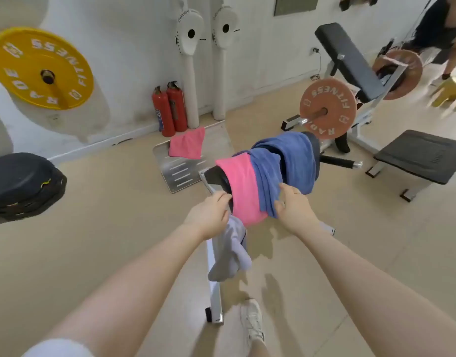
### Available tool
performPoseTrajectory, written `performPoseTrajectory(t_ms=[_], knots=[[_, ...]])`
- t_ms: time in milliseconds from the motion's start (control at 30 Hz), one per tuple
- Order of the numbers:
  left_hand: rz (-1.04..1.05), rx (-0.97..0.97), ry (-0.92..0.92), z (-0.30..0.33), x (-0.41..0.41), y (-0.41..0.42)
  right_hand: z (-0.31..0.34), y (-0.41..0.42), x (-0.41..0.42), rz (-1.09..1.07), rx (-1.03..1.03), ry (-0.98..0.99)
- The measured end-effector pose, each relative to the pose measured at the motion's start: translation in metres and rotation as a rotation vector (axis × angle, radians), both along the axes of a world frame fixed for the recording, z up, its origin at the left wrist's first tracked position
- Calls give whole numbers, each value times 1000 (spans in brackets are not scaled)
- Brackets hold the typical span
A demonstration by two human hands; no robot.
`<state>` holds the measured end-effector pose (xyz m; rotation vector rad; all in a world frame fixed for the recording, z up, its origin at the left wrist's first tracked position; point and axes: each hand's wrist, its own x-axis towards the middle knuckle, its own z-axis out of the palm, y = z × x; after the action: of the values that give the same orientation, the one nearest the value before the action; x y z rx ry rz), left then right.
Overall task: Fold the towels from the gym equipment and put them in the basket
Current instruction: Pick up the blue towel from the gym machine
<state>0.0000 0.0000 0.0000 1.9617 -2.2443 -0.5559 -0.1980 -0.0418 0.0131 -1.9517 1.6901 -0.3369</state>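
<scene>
Head view looks down over two bare forearms reaching to a padded gym bench [216,180] whose black cushion serves as the surface for the towels. A pink towel [243,188] is draped over the near part of the pad, and a blue towel [281,161] lies bunched just beyond it, overlapping the pink one's far edge. The left hand [208,215] sits at the near left edge of the pink towel, its fingers [223,198] curled against the cloth and the pad; a pale grey towel [230,253] hangs down from under this hand beside the bench's white leg [214,287]. The right hand [293,206] pinches the lower edge of the blue towel, fingers closed narrowly on the fabric. A second pink towel [187,144] lies on a metal footplate [178,171] on the floor, near two red fire extinguishers [169,109] against the wall. An orange weight plate [327,108] sits on a bar behind the bench, a yellow plate [42,68] at the left. No basket can be made out.
</scene>
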Motion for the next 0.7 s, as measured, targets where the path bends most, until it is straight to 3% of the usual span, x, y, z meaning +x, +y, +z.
performPoseTrajectory(t_ms=[167,367,600,700], knots=[[106,129,-15,-24,-26,-101,-22,-117,-18,128,84,-17],[214,75,-137,-54,-37,-186,-57,-222,-10,154,185,47],[279,148,-228,-91,-37,-222,-108,-258,3,97,200,62],[326,128,-181,-97,-38,-221,-112,-266,-1,20,219,-97]])
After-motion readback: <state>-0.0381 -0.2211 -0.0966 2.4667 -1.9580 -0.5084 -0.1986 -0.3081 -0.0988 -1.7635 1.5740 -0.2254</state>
